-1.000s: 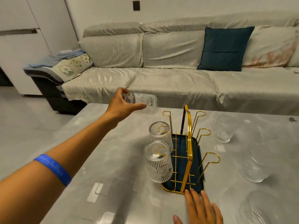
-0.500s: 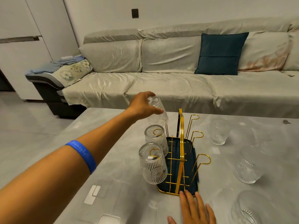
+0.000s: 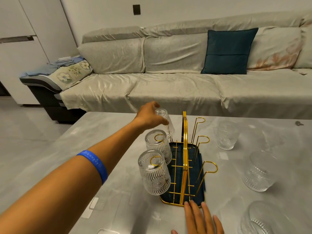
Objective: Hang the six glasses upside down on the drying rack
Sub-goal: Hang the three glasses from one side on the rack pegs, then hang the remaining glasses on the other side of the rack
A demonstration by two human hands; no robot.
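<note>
The gold wire drying rack (image 3: 185, 159) with a dark blue tray stands mid-table. Two ribbed glasses hang upside down on its left pegs: the near one (image 3: 154, 173) and the middle one (image 3: 157, 145). My left hand (image 3: 149, 116) grips a third glass (image 3: 166, 123), base up, over the far left peg. My right hand (image 3: 200, 220) lies flat with straight fingers touching the rack's near edge. Three more glasses stand upright on the right: far (image 3: 226, 135), middle (image 3: 259, 171) and near (image 3: 263, 218). The three right pegs are bare.
The grey marble table (image 3: 104, 135) runs to a sofa (image 3: 168, 88) behind it, with a dark teal cushion (image 3: 228, 51). A small dark object (image 3: 299, 123) lies at the table's far right. White stickers (image 3: 91, 206) sit on the near left tabletop.
My left hand has turned the glass from lying sideways in the air to base up and lowered it to the far left peg. My right hand stayed at the rack's near edge.
</note>
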